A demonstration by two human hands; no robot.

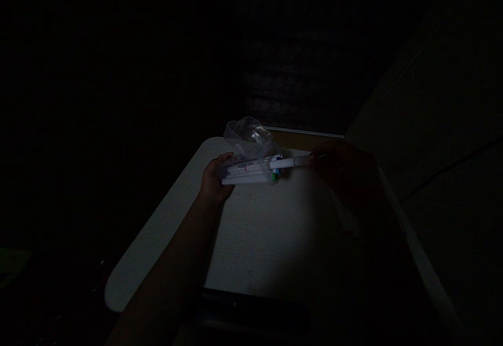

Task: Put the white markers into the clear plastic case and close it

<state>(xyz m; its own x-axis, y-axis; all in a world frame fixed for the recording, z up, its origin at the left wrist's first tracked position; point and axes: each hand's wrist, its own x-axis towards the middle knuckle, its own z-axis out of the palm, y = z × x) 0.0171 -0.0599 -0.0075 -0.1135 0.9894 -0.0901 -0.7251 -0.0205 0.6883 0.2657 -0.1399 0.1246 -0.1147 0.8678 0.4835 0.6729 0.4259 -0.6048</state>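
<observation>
The outstretched left hand grips a clear plastic case of white markers near the far edge of the pale bench, which spans between the forearms; the shadowed right hand seemingly pinches one protruding marker.

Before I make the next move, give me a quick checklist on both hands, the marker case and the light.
1. Left hand holding the clear plastic marker case: ok.
2. Case lid raised: ok.
3. Right hand holding the outer end of a white marker: ok.
4. That marker clear of the case: not ok, it overlaps the case's right end.
5. Light on the right hand: not ok, deep shadow.
6. Right-hand finger placement: cannot tell, too dark.
</observation>
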